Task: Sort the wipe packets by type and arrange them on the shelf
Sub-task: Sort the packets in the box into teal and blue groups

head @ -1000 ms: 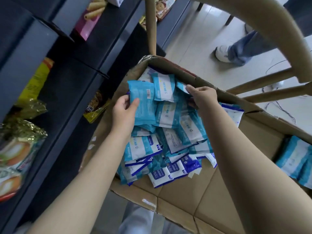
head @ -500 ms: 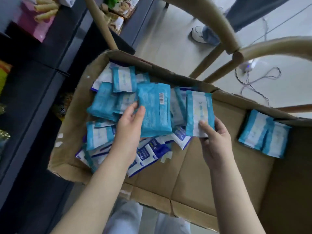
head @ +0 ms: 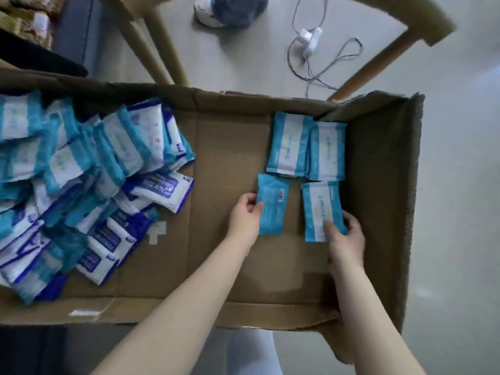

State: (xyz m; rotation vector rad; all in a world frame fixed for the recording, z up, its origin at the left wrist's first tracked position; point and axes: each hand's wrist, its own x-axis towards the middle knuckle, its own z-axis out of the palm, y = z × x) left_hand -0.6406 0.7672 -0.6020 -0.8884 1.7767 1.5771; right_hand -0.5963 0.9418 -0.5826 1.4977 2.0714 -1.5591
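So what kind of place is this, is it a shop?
Probably a small shop or its stockroom. A big cardboard box holds a heap of wipe packets, far more than a home keeps, and snack packets, though blurred, sit on a dark shelf at the top left.

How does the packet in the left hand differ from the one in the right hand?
The left packet shows a plain teal back with a barcode; the right packet shows a front with a white panel. The left hand grips the left packet's side; the right hand grips the right packet's bottom. Both are teal-edged.
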